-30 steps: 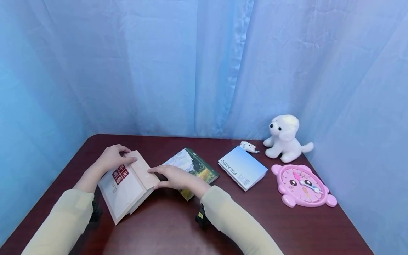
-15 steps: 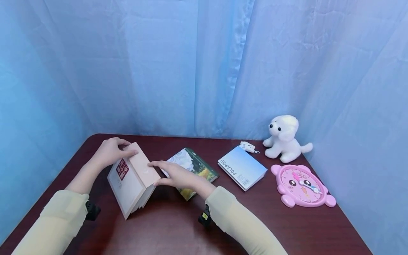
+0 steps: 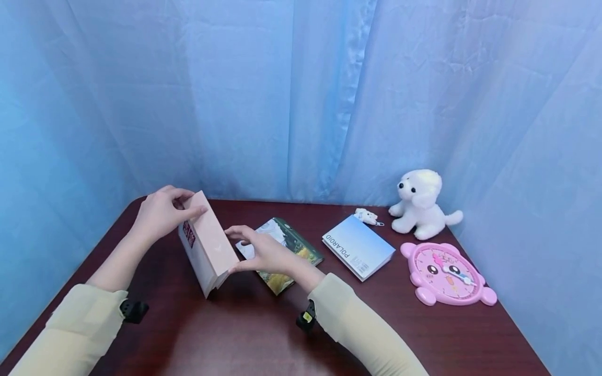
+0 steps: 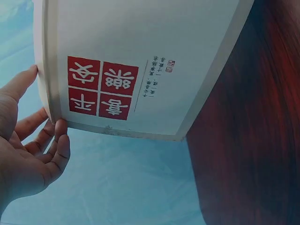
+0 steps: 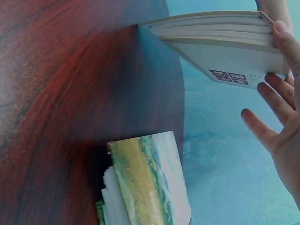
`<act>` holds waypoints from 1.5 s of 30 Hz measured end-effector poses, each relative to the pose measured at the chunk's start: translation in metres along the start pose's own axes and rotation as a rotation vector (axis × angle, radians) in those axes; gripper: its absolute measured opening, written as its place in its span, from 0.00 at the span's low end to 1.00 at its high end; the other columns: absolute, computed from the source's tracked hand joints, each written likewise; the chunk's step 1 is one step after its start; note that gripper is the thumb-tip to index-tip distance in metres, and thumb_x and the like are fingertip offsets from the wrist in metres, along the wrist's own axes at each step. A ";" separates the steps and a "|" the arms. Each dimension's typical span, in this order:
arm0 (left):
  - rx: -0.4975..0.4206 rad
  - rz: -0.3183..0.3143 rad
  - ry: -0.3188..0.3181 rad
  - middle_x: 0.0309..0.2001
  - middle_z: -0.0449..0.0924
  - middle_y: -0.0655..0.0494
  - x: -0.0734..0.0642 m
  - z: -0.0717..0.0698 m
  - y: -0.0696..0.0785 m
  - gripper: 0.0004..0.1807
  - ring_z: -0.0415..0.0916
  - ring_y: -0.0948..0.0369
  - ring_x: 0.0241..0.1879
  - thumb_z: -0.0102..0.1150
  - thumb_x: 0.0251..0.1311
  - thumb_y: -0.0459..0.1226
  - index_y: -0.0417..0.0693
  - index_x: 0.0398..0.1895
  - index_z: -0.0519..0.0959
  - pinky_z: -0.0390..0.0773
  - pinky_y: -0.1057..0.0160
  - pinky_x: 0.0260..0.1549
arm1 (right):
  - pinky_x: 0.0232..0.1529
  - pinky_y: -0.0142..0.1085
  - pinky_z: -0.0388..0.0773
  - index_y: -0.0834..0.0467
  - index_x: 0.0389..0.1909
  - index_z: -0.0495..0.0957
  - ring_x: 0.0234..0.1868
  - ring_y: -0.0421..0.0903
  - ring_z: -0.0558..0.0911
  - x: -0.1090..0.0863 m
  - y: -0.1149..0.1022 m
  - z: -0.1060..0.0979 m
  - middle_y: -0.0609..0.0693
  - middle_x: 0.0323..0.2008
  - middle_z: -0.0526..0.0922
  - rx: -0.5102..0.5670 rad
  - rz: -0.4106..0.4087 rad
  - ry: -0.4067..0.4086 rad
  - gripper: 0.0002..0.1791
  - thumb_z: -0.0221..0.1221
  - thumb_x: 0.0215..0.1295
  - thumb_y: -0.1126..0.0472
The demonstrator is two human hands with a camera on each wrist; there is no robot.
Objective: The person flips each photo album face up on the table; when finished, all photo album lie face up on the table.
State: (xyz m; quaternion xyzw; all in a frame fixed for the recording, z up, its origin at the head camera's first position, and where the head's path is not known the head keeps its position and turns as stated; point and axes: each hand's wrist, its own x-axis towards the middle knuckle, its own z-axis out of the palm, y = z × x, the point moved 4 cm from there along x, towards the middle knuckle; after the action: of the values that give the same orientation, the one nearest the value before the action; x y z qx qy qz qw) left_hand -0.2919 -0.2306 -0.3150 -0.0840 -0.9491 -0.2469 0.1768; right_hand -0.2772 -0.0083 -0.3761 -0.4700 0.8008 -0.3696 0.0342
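Above the dark-red table (image 3: 249, 342), the left hand (image 3: 160, 214) and right hand (image 3: 267, 255) pinch a tilted hardcover book (image 3: 213, 240) near its spine, seemingly steadying it, which calls next for even support.

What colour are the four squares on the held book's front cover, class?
Red with white characters; the four squares show best in the left wrist view.

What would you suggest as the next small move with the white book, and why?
I would probably press the white hardcover book gently closed before shifting it: the left hand and right hand both hold it near its upturned spine, and the right wrist view shows gaps between its pages, so it might fan open.
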 end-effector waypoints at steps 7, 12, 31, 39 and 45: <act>-0.038 -0.032 0.030 0.46 0.76 0.45 -0.005 -0.014 0.018 0.35 0.78 0.53 0.40 0.62 0.50 0.61 0.45 0.53 0.78 0.72 0.52 0.35 | 0.57 0.30 0.71 0.58 0.60 0.68 0.57 0.43 0.77 -0.001 -0.008 -0.010 0.50 0.57 0.77 -0.053 -0.068 0.081 0.42 0.75 0.43 0.53; -0.079 -0.068 0.071 0.51 0.74 0.48 -0.006 -0.017 0.031 0.38 0.78 0.54 0.40 0.60 0.48 0.65 0.49 0.54 0.76 0.72 0.52 0.36 | 0.56 0.32 0.73 0.57 0.60 0.68 0.54 0.40 0.77 -0.003 -0.008 -0.012 0.51 0.56 0.77 -0.067 -0.141 0.134 0.44 0.76 0.40 0.53; -0.241 0.008 0.223 0.42 0.69 0.45 -0.011 -0.007 0.048 0.18 0.70 0.56 0.33 0.62 0.54 0.40 0.39 0.42 0.71 0.68 0.60 0.31 | 0.65 0.33 0.63 0.51 0.69 0.54 0.71 0.41 0.56 -0.003 -0.008 0.017 0.50 0.73 0.53 -0.108 -0.235 0.111 0.54 0.75 0.43 0.51; -0.253 -0.014 0.168 0.43 0.72 0.45 -0.014 -0.004 0.035 0.12 0.70 0.52 0.37 0.56 0.53 0.34 0.40 0.40 0.70 0.69 0.60 0.30 | 0.65 0.35 0.62 0.45 0.70 0.57 0.72 0.39 0.53 -0.008 0.012 0.028 0.45 0.74 0.50 -0.100 -0.046 0.026 0.40 0.64 0.59 0.49; -0.321 -0.005 0.127 0.46 0.73 0.46 -0.014 -0.014 0.027 0.14 0.70 0.60 0.34 0.56 0.58 0.37 0.44 0.47 0.72 0.71 0.71 0.25 | 0.54 0.39 0.75 0.44 0.72 0.54 0.71 0.45 0.57 -0.009 0.034 0.032 0.50 0.74 0.48 -0.030 0.115 0.074 0.40 0.62 0.61 0.49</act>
State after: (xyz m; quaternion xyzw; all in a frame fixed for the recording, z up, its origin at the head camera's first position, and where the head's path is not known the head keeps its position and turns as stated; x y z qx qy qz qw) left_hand -0.2679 -0.2158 -0.2974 -0.0930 -0.8845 -0.4006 0.2202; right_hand -0.2847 -0.0094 -0.4232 -0.4099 0.8325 -0.3721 0.0187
